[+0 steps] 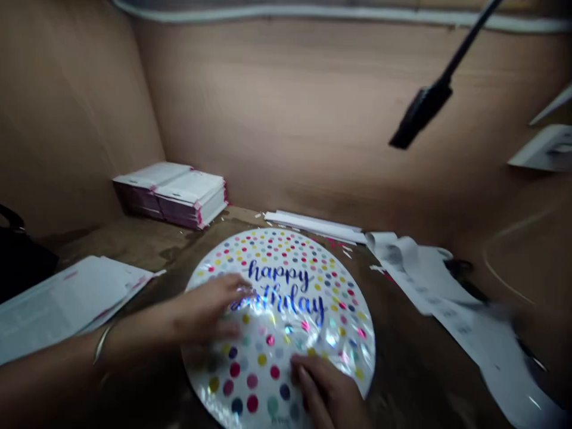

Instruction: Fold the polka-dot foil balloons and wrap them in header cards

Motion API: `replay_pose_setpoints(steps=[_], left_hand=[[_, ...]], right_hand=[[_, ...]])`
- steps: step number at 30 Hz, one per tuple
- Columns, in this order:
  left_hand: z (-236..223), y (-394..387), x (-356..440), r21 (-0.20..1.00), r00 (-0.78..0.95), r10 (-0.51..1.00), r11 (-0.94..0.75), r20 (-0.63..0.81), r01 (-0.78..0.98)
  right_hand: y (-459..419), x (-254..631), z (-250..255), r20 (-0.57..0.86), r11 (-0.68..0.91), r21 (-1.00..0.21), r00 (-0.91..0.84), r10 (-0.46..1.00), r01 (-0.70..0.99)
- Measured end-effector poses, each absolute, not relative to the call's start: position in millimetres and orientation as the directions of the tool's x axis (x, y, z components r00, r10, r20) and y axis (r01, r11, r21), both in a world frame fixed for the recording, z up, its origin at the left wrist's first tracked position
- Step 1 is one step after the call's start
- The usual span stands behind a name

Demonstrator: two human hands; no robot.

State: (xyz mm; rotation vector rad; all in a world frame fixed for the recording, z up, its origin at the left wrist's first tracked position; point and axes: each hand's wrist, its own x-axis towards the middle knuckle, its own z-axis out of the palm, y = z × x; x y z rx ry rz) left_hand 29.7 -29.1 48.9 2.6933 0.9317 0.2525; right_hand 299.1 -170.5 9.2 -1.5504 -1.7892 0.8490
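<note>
A large round white disc (270, 357) with coloured dots and blue "happy birthday" lettering lies on the table before me. Its glossy surface catches the light like clear plastic film. My left hand (214, 310), smeared by motion, is over the disc's left side with thumb and fingers apart, covering part of the lettering. Whether it touches the surface I cannot tell. At the disc's lower right, my right hand (328, 390) has its fingers curled, thumb and forefinger together. Anything pinched between them is hidden or too small to name.
Bundled paper stacks (179, 187) stand at the back left, with loose sheets (89, 292) nearer. A white strip (315, 225) and paper scraps lie along the back wall. A curling label strip (429, 280) runs down the right. A black cable connector (422, 116) hangs overhead.
</note>
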Motion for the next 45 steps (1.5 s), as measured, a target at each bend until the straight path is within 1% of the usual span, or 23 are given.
replay_pose_setpoints(steps=[2, 3, 6, 8, 9, 10, 12, 15, 17, 18, 19, 20, 22, 24, 25, 27, 29, 32, 35, 38, 40, 42, 45], left_hand=[[28, -90, 44, 0.357, 0.890, 0.455, -0.836, 0.027, 0.417], [20, -112, 47, 0.368, 0.892, 0.451, -0.835, 0.031, 0.409], [8, -147, 47, 0.331, 0.891, 0.439, -0.863, 0.116, 0.382], [9, -151, 47, 0.292, 0.913, 0.366, -0.906, 0.179, 0.306], [11, -152, 49, 0.294, 0.917, 0.349, -0.912, 0.192, 0.285], [15, -151, 51, 0.321, 0.913, 0.363, -0.901, 0.187, 0.293], [22, -148, 58, 0.445, 0.862, 0.490, -0.806, 0.134, 0.389], [31, -140, 69, 0.662, 0.713, 0.698, -0.506, -0.062, 0.553], [35, -134, 75, 0.728, 0.637, 0.751, -0.336, -0.176, 0.597], [37, -131, 78, 0.741, 0.624, 0.753, -0.294, -0.209, 0.604], [39, -130, 80, 0.746, 0.636, 0.741, -0.296, -0.215, 0.596], [40, -130, 82, 0.746, 0.673, 0.715, -0.340, -0.190, 0.572], [41, -132, 86, 0.727, 0.779, 0.621, -0.494, -0.090, 0.477], [40, -136, 89, 0.675, 0.843, 0.538, -0.623, 0.003, 0.395], [38, -137, 90, 0.649, 0.850, 0.527, -0.656, 0.028, 0.386], [32, -138, 91, 0.617, 0.818, 0.574, -0.657, 0.037, 0.434], [28, -135, 92, 0.619, 0.772, 0.635, -0.613, 0.017, 0.491], [27, -129, 94, 0.683, 0.730, 0.681, -0.508, -0.054, 0.524], [31, -124, 97, 0.758, 0.732, 0.672, -0.421, -0.108, 0.498], [30, -121, 98, 0.804, 0.736, 0.668, -0.373, -0.112, 0.462], [28, -117, 99, 0.850, 0.715, 0.679, -0.269, -0.166, 0.453], [25, -115, 99, 0.889, 0.685, 0.681, -0.109, -0.258, 0.444], [24, -114, 101, 0.908, 0.673, 0.654, 0.051, -0.345, 0.416]], right_hand=[[-178, 301, 22, 0.170, 0.223, -0.683, -0.145, 0.975, 0.695], [-181, 304, 26, 0.183, 0.241, -0.625, -0.160, 0.970, 0.743], [-190, 313, 27, 0.129, 0.223, -0.493, -0.182, 0.975, 0.841], [-200, 317, 25, 0.111, 0.228, -0.445, -0.199, 0.974, 0.866], [-204, 318, 23, 0.117, 0.237, -0.432, -0.206, 0.972, 0.870], [-208, 319, 22, 0.125, 0.244, -0.425, -0.210, 0.970, 0.872], [-213, 320, 20, 0.127, 0.245, -0.423, -0.211, 0.969, 0.872], [-216, 323, 21, 0.094, 0.219, -0.433, -0.198, 0.976, 0.874], [-216, 324, 22, 0.067, 0.198, -0.442, -0.187, 0.980, 0.875], [-216, 325, 22, 0.057, 0.189, -0.446, -0.183, 0.981, 0.875], [-216, 325, 22, 0.050, 0.185, -0.449, -0.182, 0.982, 0.874], [-216, 325, 22, 0.048, 0.184, -0.449, -0.181, 0.982, 0.874], [-217, 324, 21, 0.070, 0.192, -0.447, -0.180, 0.981, 0.874], [-220, 321, 23, 0.151, 0.230, -0.455, -0.180, 0.972, 0.860], [-222, 319, 24, 0.205, 0.258, -0.465, -0.181, 0.962, 0.847], [-226, 313, 29, 0.297, 0.326, -0.491, -0.196, 0.934, 0.808], [-229, 306, 34, 0.325, 0.374, -0.504, -0.230, 0.917, 0.779], [-233, 298, 35, 0.289, 0.374, -0.471, -0.261, 0.921, 0.799], [-234, 295, 29, 0.261, 0.320, -0.440, -0.221, 0.940, 0.839], [-233, 295, 24, 0.257, 0.309, -0.432, -0.213, 0.943, 0.848], [-232, 295, 22, 0.270, 0.325, -0.422, -0.225, 0.936, 0.846], [-229, 293, 22, 0.289, 0.352, -0.419, -0.245, 0.926, 0.837], [-226, 290, 21, 0.323, 0.373, -0.464, -0.238, 0.916, 0.803]])
